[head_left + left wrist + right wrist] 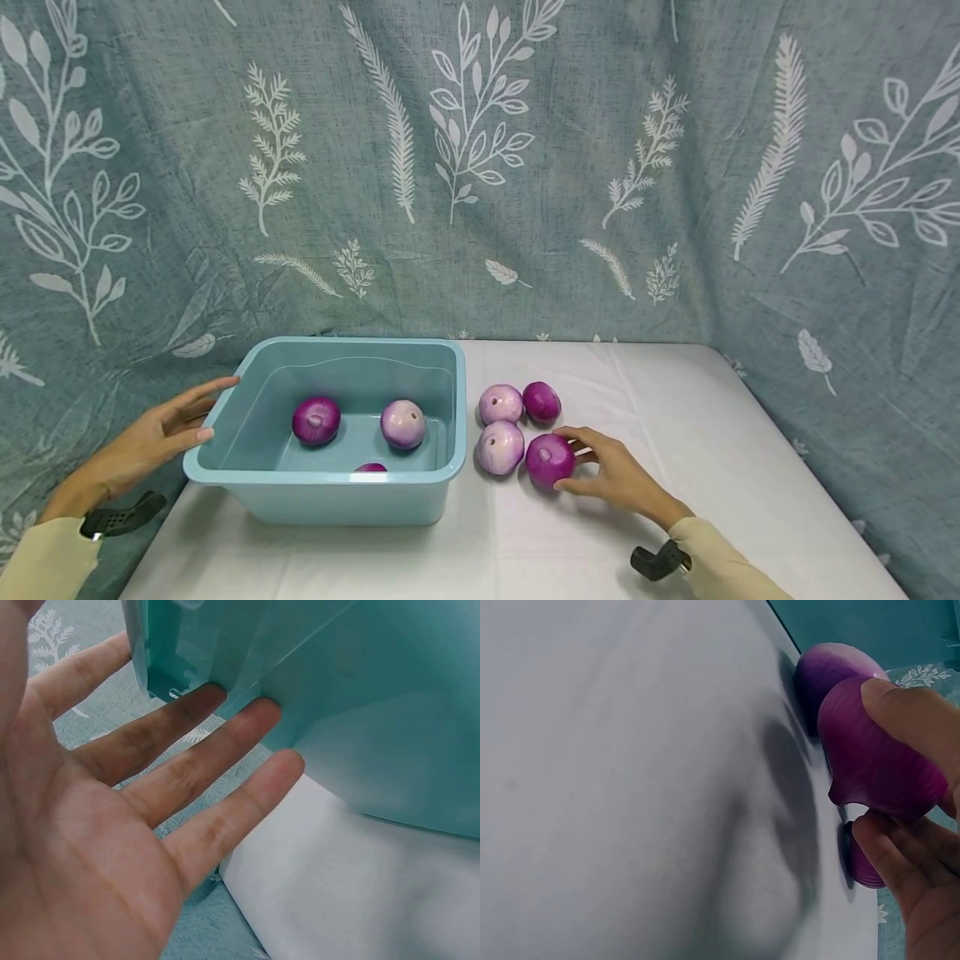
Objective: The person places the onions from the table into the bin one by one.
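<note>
gripping purple onion (550,460), right hand (618,477) fingers pinch it; left hand (153,437) fingers spread against tub (330,487); no writing legible.

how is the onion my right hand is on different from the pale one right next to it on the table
The onion under the right hand, the dark onion, is deep purple; the pale onion is washed-out pinkish lilac. Fingers curl round the dark onion; nothing touches the pale onion except its neighbours. The pale onion lies nearer the blue tub. Both are round, similar in size, on the white table.
</note>
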`<move>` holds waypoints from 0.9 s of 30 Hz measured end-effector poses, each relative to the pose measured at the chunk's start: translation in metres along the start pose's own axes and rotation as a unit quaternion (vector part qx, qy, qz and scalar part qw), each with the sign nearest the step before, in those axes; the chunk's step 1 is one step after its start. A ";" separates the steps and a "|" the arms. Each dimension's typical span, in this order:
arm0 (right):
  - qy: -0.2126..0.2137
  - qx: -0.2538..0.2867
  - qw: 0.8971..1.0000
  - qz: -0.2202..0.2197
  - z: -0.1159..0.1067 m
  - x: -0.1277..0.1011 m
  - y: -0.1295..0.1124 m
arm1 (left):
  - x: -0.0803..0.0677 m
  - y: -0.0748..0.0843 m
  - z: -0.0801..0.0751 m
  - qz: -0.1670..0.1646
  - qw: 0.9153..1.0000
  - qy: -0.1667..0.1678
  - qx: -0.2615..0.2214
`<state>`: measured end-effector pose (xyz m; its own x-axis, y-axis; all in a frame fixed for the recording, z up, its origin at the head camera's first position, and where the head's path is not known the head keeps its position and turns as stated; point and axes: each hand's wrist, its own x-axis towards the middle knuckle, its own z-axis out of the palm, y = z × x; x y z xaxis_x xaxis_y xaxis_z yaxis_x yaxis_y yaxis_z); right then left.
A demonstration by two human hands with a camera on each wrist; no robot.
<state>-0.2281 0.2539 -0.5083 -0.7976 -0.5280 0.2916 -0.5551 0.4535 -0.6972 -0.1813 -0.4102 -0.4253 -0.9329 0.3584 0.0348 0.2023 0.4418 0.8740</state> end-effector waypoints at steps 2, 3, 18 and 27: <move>0.006 0.005 1.000 -0.001 -0.002 0.002 -0.001 | -0.001 0.000 0.000 0.003 1.000 -0.001 0.003; 0.008 0.010 1.000 0.001 -0.003 0.002 -0.003 | -0.001 0.000 0.000 0.004 1.000 -0.002 0.004; 0.032 0.013 0.999 -0.008 -0.018 0.021 -0.014 | 0.001 0.001 0.000 -0.001 1.000 0.005 -0.004; 0.040 0.016 0.999 0.000 -0.019 0.033 -0.028 | 0.001 -0.003 -0.002 0.003 1.000 -0.001 0.002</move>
<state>-0.2435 0.2378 -0.4666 -0.8142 -0.4692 0.3419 -0.5487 0.4294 -0.7174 -0.1835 -0.4123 -0.4268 -0.9309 0.3631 0.0395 0.2094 0.4420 0.8722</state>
